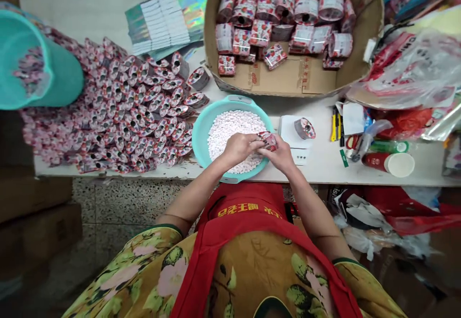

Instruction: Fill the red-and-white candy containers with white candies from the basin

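Over the right side of a turquoise basin (201, 135), my left hand (242, 151) and my right hand (280, 153) meet at a small printed packet (267, 140). Both hands have their fingers closed on this red and white packet. Below them the basin holds a heap of small, pale pink-white pellets (230, 126). Just right of my right hand stands a white kitchen scale (288, 133) with a similar packet (305, 128) on its plate. My fingers cover part of the held packet, so its opening is not clear.
Many standing printed packets (137, 111) crowd the table on the left, beside a turquoise bucket (68, 78). A cardboard box (273, 80) behind the basin holds several filled packets. Cutters (336, 125), a paper cup (399, 164) and plastic bags (414, 73) lie to the right.
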Demonstrator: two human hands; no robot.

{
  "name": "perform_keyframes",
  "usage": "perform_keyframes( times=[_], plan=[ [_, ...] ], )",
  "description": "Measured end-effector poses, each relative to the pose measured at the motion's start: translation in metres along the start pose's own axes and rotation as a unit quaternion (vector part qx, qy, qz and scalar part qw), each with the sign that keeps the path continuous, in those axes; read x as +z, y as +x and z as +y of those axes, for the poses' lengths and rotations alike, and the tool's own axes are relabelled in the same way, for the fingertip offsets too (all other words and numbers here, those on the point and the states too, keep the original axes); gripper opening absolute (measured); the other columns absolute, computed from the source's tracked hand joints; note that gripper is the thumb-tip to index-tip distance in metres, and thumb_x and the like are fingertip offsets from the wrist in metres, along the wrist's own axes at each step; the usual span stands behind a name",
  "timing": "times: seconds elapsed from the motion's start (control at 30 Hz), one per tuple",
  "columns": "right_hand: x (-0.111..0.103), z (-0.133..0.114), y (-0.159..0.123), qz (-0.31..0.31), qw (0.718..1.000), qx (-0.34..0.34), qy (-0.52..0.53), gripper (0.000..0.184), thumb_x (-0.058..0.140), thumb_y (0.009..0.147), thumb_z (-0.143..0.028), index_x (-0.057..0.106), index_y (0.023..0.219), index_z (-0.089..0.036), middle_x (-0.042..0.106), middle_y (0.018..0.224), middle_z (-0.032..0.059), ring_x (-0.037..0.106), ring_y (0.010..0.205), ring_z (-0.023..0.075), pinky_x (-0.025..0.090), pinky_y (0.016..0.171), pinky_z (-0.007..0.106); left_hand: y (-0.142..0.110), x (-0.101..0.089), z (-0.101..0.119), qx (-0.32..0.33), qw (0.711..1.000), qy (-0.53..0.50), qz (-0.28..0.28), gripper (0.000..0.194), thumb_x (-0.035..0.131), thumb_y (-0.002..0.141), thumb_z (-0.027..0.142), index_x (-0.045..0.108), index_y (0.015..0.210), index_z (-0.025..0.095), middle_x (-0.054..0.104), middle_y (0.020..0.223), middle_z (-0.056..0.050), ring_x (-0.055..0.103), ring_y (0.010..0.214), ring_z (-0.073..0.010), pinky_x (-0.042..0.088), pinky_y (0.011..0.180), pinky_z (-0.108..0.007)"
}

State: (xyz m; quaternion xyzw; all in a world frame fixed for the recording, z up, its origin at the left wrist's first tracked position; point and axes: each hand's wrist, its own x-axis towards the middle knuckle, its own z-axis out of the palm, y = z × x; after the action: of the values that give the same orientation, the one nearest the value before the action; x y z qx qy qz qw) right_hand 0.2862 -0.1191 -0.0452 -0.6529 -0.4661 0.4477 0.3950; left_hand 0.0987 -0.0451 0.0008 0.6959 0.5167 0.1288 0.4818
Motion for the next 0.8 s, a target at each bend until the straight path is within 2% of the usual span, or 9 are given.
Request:
perform_keyframes(
  times=[0.07, 0.13, 0.23, 0.33, 0.4, 0.5, 0.6, 0.7, 0.8],
  plan=[
    [0.021, -0.017, 0.001, -0.051, 0.996, 0.057, 0.038, 0.057, 0.085, 0.064, -0.052, 0.067, 0.108, -0.020, 0.073, 0.095, 0.0033, 0.069, 0.087, 0.0222, 0.058, 0.086, 0.039, 0.004, -0.003, -0.023, -0.058, 0.979, -0.179, 0.083, 0.044, 0.060, 0.089, 0.059, 0.072, 0.074, 0.018, 0.069, 0.069, -0.003, 0.061, 0.067, -0.0146, 0.044, 0.065, -0.025],
    [0.036, -0.026, 0.006, -0.069, 0.992, 0.081, 0.072, 0.058, 0.087, 0.062, -0.050, 0.067, 0.108, -0.020, 0.075, 0.097, 0.0029, 0.069, 0.086, 0.0210, 0.058, 0.084, 0.036, 0.011, -0.005, -0.042, -0.136, 0.923, -0.339, 0.122, 0.061, 0.051, 0.087, 0.074, 0.068, 0.071, 0.017, 0.062, 0.060, -0.002, 0.057, 0.057, -0.0124, 0.043, 0.058, -0.024],
    [0.049, -0.031, 0.013, -0.098, 0.984, 0.129, 0.075, 0.059, 0.091, 0.058, -0.048, 0.068, 0.104, -0.018, 0.075, 0.093, 0.0032, 0.069, 0.080, 0.0206, 0.059, 0.077, 0.035, 0.022, -0.004, -0.059, -0.227, 0.834, -0.501, 0.046, 0.076, 0.044, 0.081, 0.087, 0.066, 0.070, 0.016, 0.059, 0.057, -0.003, 0.054, 0.050, -0.0120, 0.042, 0.051, -0.024],
    [0.054, -0.030, 0.015, -0.116, 0.977, 0.168, 0.066, 0.057, 0.091, 0.057, -0.048, 0.069, 0.100, -0.018, 0.075, 0.088, 0.0027, 0.068, 0.075, 0.0202, 0.060, 0.075, 0.036, 0.026, 0.003, -0.063, -0.260, 0.775, -0.576, 0.017, 0.069, 0.056, 0.077, 0.083, 0.065, 0.069, 0.015, 0.061, 0.060, -0.004, 0.056, 0.050, -0.0118, 0.044, 0.051, -0.024],
    [0.055, -0.029, 0.014, -0.119, 0.975, 0.172, 0.073, 0.059, 0.092, 0.056, -0.047, 0.069, 0.101, -0.018, 0.075, 0.091, 0.0030, 0.069, 0.078, 0.0209, 0.060, 0.076, 0.037, 0.026, 0.007, -0.065, -0.258, 0.758, -0.597, 0.048, 0.059, 0.068, 0.076, 0.073, 0.063, 0.069, 0.015, 0.062, 0.062, -0.002, 0.056, 0.051, -0.0109, 0.046, 0.053, -0.024],
    [0.055, -0.027, 0.011, -0.108, 0.976, 0.173, 0.082, 0.061, 0.093, 0.053, -0.046, 0.067, 0.101, -0.018, 0.075, 0.093, 0.0032, 0.070, 0.082, 0.0219, 0.060, 0.078, 0.038, 0.023, 0.007, -0.068, -0.246, 0.764, -0.594, 0.058, 0.044, 0.077, 0.074, 0.057, 0.064, 0.070, 0.014, 0.060, 0.060, 0.000, 0.055, 0.050, -0.0104, 0.045, 0.051, -0.023],
    [0.056, -0.027, 0.006, -0.107, 0.976, 0.153, 0.110, 0.061, 0.094, 0.051, -0.043, 0.064, 0.099, -0.020, 0.075, 0.094, 0.0023, 0.070, 0.086, 0.0216, 0.060, 0.085, 0.038, 0.021, 0.001, -0.070, -0.239, 0.765, -0.598, 0.012, 0.035, 0.077, 0.075, 0.046, 0.063, 0.068, 0.014, 0.057, 0.057, 0.001, 0.052, 0.046, -0.0094, 0.041, 0.047, -0.022],
    [0.050, -0.027, -0.004, -0.082, 0.974, 0.126, 0.168, 0.065, 0.097, 0.045, -0.039, 0.061, 0.096, -0.022, 0.073, 0.094, 0.0006, 0.071, 0.088, 0.0210, 0.060, 0.085, 0.037, 0.020, -0.009, -0.073, -0.232, 0.736, -0.635, -0.030, 0.038, 0.073, 0.081, 0.044, 0.056, 0.064, 0.015, 0.050, 0.054, 0.003, 0.044, 0.041, -0.0063, 0.032, 0.040, -0.019],
    [0.027, -0.026, -0.018, -0.008, 0.971, 0.072, 0.227, 0.072, 0.099, 0.038, -0.035, 0.059, 0.097, -0.024, 0.072, 0.100, 0.0005, 0.072, 0.094, 0.0225, 0.061, 0.086, 0.037, 0.021, -0.019, -0.078, -0.223, 0.717, -0.661, 0.002, 0.036, 0.070, 0.086, 0.042, 0.052, 0.068, 0.017, 0.052, 0.058, 0.003, 0.048, 0.044, -0.0055, 0.027, 0.038, -0.016]
  ],
)
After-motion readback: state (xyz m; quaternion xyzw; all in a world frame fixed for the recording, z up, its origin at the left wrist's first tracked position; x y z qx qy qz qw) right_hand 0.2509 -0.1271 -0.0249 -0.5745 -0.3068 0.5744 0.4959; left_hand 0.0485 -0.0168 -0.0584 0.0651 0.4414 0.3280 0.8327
